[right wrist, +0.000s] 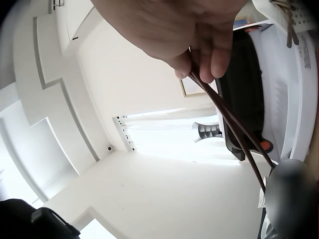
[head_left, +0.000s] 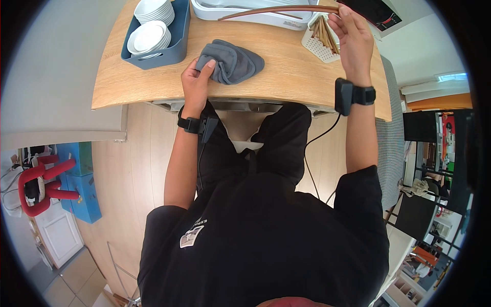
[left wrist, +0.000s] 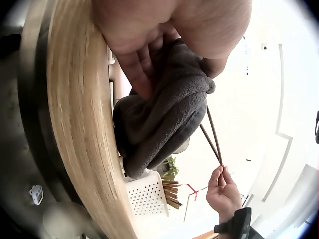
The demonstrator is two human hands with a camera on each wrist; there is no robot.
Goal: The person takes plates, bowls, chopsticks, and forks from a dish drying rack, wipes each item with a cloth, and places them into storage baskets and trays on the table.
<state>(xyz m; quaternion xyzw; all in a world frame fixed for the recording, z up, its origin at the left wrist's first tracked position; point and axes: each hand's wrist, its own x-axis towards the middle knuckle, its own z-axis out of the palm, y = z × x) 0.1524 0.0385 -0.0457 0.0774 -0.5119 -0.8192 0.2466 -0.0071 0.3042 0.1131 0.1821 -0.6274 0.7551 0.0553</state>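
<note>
My left hand grips a folded dark grey cloth near the front edge of the table, thumb on top. In the left wrist view the cloth hangs in thick folds from the fingers. My right hand is raised at the right and pinches two brown chopsticks by one end. They point leftward across the back of the table. From the left wrist, the chopsticks spread in a narrow V from the right fingertips. The cloth stays apart from them in the head view.
A white perforated basket with several chopsticks stands below the right hand. At the back lies a long white container. A blue-grey bin with stacked white bowls sits at the left. A dark-fronted appliance is at the back right.
</note>
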